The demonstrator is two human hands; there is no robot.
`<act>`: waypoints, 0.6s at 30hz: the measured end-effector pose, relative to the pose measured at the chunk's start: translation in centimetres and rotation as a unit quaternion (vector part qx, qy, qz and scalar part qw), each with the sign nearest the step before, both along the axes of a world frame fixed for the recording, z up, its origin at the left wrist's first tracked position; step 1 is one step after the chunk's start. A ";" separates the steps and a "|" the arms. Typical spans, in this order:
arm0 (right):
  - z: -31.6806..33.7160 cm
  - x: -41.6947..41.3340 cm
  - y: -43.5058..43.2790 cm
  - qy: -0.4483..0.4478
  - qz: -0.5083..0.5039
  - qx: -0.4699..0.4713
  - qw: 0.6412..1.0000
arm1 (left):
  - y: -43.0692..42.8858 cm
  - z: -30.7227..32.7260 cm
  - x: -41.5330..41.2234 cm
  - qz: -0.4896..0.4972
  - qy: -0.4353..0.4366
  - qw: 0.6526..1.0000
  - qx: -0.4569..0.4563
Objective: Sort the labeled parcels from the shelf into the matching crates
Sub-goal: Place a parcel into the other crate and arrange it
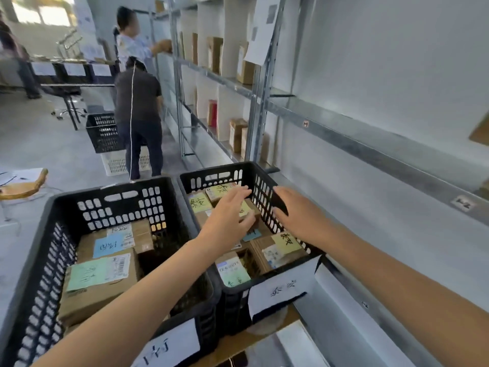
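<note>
Left hand (230, 210) flat atop cardboard parcel (252, 211) in black lattice crate (217, 178); right hand (301, 213) spread, touching rim.

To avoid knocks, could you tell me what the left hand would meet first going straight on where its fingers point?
Most likely the right crate's perforated side wall, just beyond the fingertips of the left hand; depth is unclear, so it might graze the parcel beneath first.
</note>
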State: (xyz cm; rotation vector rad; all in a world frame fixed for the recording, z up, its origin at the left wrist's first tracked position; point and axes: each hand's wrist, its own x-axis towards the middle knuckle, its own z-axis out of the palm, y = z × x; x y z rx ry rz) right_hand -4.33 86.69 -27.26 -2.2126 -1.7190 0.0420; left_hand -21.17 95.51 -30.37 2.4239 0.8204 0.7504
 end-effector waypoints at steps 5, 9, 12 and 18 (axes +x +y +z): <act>2.4 -2.2 -5.5 -0.024 -0.037 0.019 0.999 | -3.2 2.2 0.6 -0.065 -0.005 0.997 0.048; 5.8 -1.0 -11.0 -0.053 -0.109 0.042 0.992 | -6.2 4.6 2.2 -0.121 -0.019 0.991 0.056; 9.0 0.5 -15.4 -0.064 -0.168 0.075 0.981 | -8.9 7.2 4.1 -0.169 -0.046 0.981 0.081; 15.0 2.7 -24.2 -0.104 -0.274 0.136 0.946 | -15.6 13.0 9.6 -0.267 -0.122 0.949 0.114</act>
